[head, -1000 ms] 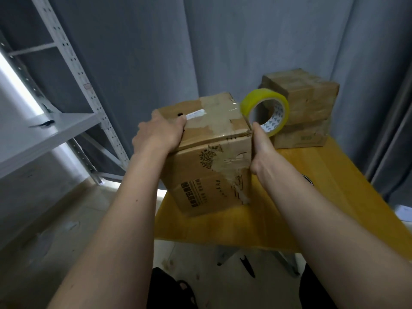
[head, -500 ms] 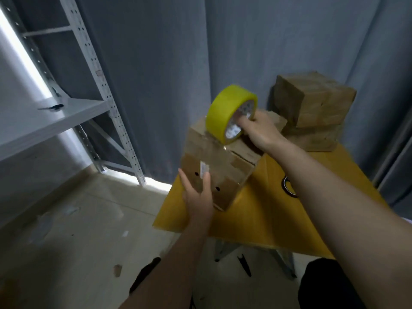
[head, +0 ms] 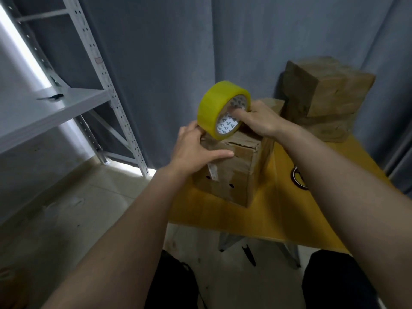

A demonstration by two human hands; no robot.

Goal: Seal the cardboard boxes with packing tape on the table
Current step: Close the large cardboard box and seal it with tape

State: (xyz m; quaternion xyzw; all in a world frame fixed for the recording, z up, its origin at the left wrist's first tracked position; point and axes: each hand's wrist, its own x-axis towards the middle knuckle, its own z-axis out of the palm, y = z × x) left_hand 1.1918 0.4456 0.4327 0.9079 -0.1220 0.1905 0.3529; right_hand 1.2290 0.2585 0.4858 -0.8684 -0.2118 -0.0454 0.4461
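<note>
A worn cardboard box (head: 236, 175) stands near the left front corner of the yellow table (head: 278, 210). On its top edge sits a yellow roll of packing tape (head: 214, 105), upright on its rim. My right hand (head: 256, 118) grips the roll with fingers hooked into its printed core. My left hand (head: 196, 148) lies on the box's near top edge, fingers stretched flat across the cardboard, thumb up by the roll's lower rim. Whether a strip of tape is pulled out is hidden by my hands.
Two stacked cardboard boxes (head: 325, 97) sit at the table's far right. A dark tape ring (head: 298, 177) lies on the table, partly behind my right forearm. A grey metal shelf (head: 55, 108) stands left, grey curtain behind, tiled floor below.
My left hand rose from the box's front face to its top edge beside the roll. My right hand keeps the roll on top of the box, which sits turned from a second ago.
</note>
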